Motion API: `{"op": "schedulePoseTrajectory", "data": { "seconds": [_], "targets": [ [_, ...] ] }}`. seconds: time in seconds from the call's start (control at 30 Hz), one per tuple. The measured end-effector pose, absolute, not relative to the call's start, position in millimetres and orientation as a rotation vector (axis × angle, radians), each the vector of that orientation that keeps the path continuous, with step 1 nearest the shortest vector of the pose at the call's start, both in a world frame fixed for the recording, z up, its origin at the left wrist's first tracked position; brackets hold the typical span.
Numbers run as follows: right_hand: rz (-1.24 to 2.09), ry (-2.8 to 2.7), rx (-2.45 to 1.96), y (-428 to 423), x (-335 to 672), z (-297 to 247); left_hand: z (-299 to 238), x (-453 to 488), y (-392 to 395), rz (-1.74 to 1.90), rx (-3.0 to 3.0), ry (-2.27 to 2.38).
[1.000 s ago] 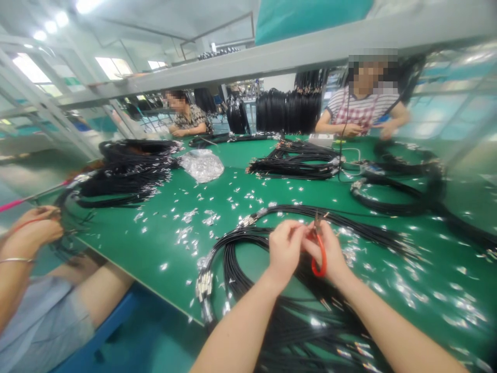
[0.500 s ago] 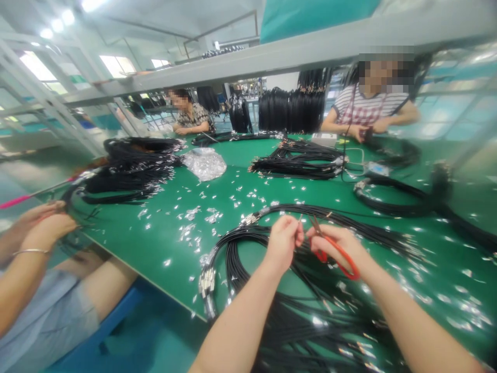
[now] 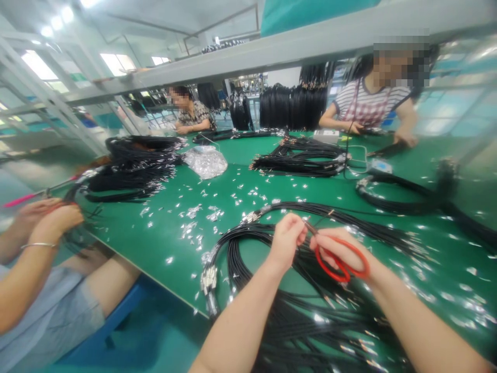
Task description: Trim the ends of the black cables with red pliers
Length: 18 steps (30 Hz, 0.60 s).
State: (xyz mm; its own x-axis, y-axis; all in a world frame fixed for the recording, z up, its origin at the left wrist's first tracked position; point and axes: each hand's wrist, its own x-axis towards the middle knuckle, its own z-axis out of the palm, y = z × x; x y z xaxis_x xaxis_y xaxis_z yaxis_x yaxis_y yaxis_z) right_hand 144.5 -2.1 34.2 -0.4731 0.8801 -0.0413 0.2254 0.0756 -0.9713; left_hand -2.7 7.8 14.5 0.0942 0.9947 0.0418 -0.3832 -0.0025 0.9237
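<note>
My left hand (image 3: 288, 237) is closed in a pinch on the end of a thin black cable (image 3: 310, 274), most of it hidden by the fingers. Close beside it, my right hand (image 3: 330, 242) grips red-handled scissors (image 3: 339, 277), their blades pointing at the left fingertips. Whether the blades touch the cable end, I cannot tell. Below and around both hands lie loose black cables (image 3: 287, 316) with stripped or metallic ends. A bundle bound with clear wrap and metal connectors (image 3: 209, 278) curves round to the left.
Scraps of clear film (image 3: 192, 212) litter the green tabletop (image 3: 236, 194). Farther back are a clear plastic bag (image 3: 205, 161) and cable bundles (image 3: 303, 158). At left, a co-worker's hands (image 3: 58, 220) handle cables; two more people sit across the table beneath a grey shelf beam (image 3: 233, 59).
The scissors have turned, their handles now spread wider and their blades nearer my left fingertips. The co-worker across at right has moved their hands apart; the one at left has shifted slightly right.
</note>
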Motion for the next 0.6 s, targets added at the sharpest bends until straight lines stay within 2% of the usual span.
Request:
{"op": "schedulePoseTrajectory", "data": {
  "seconds": [0.17,0.33,0.47,0.6],
  "targets": [
    [1.259,-1.625,-1.124,-4.0,153.4,44.8,11.8,0.9,6.7,1.396,1.223,0.945],
    [0.65,-1.606,-1.454,-8.8,184.9,50.1,-7.1,18.8,-4.6,1.328,1.616,0.971],
    [0.336,-1.603,-1.615,-19.8,217.3,32.3,-31.1,37.9,-15.4,0.952,2.102,0.859],
    [0.387,-1.609,-1.615,-28.0,242.0,11.5,-48.8,50.9,-17.5,0.521,2.547,0.884]
  ]
}}
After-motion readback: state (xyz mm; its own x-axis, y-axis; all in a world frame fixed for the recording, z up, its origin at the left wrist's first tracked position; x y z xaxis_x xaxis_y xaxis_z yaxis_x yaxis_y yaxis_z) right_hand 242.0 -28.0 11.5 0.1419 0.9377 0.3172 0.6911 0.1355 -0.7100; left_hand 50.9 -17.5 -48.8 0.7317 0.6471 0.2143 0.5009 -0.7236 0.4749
